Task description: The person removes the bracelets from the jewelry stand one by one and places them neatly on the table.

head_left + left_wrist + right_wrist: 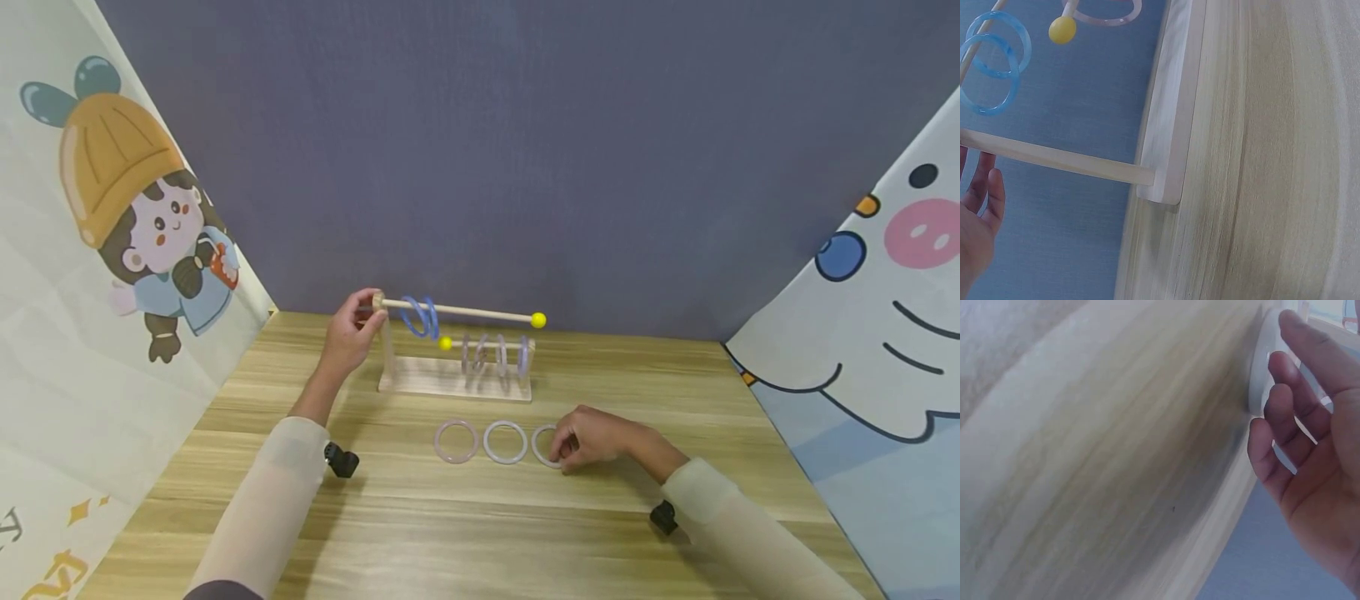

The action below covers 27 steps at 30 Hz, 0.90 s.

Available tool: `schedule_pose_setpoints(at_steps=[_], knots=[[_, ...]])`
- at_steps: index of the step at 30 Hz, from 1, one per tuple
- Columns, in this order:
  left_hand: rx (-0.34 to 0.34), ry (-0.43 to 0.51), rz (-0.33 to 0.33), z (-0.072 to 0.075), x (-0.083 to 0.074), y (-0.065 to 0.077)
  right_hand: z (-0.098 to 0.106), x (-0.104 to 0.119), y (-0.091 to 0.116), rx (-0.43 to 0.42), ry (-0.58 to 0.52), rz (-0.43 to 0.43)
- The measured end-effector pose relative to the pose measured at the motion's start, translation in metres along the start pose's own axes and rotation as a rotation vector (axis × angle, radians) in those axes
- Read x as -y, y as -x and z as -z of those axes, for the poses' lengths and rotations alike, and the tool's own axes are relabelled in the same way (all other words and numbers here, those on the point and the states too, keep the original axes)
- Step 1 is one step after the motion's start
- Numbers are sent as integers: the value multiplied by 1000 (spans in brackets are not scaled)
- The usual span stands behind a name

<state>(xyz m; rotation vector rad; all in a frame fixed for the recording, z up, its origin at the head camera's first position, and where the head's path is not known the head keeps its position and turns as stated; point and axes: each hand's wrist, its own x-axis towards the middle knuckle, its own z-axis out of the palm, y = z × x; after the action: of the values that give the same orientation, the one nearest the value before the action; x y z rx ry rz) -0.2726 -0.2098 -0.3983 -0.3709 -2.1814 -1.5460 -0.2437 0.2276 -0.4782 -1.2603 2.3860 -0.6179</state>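
A wooden two-bar bangle stand stands toward the back of the table. My left hand grips the top of its left post, thumb in front. Two blue bangles hang on the upper bar; several pale purple bangles hang on the lower one. In front of the stand, a pinkish bangle and a white bangle lie flat in a row with a third, whitish bangle. My right hand pinches the right rim of that third bangle, low over the table, partly covering it.
Yellow balls cap the bars' free ends. A dark wall rises behind the wooden table. Cartoon-printed panels flank it on both sides. Black wrist cameras hang under both sleeves.
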Motion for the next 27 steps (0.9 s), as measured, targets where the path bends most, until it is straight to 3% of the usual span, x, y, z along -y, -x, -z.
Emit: schedule_pose_setpoints(at_steps=[15,27], knots=[[-6,-19,0,0,-1,1,13,4,-10,-207,-9,64],[3,-10,-4,0,-2,1,24,24,-28,-348,-11,4]])
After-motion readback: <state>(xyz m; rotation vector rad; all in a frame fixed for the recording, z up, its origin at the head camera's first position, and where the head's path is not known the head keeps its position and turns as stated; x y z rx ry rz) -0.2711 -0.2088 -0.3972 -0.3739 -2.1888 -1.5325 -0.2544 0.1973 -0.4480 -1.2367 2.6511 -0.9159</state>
